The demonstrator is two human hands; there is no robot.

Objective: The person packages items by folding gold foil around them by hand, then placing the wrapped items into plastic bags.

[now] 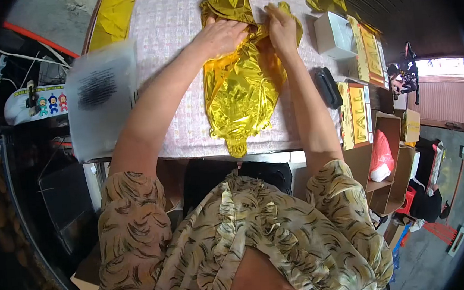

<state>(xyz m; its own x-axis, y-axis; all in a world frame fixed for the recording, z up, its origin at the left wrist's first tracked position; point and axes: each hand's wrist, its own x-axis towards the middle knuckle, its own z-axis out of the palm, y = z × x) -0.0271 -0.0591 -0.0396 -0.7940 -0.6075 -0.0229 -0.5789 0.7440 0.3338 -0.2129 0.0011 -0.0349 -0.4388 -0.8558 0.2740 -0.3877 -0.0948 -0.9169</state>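
Note:
A flat, crinkled gold foil balloon (239, 98) lies on the cloth-covered table, its narrow tab hanging over the front edge. My left hand (223, 37) rests on its upper part, palm down and fingers stretched out. At the balloon's upper right edge, my right hand (283, 29) has its fingers bent round the foil. Part of those fingers is hidden from view. Above both hands, more gold foil (232, 6) is folded over and runs toward the far side.
A clear plastic bag (103, 100) with dark print lies left. Gold foil (113, 18) sits at the far left. Right of my arm are a black case (328, 87), a white open box (335, 34) and boxes marked FALL (359, 113). Cardboard boxes (391, 159) stand beyond the table.

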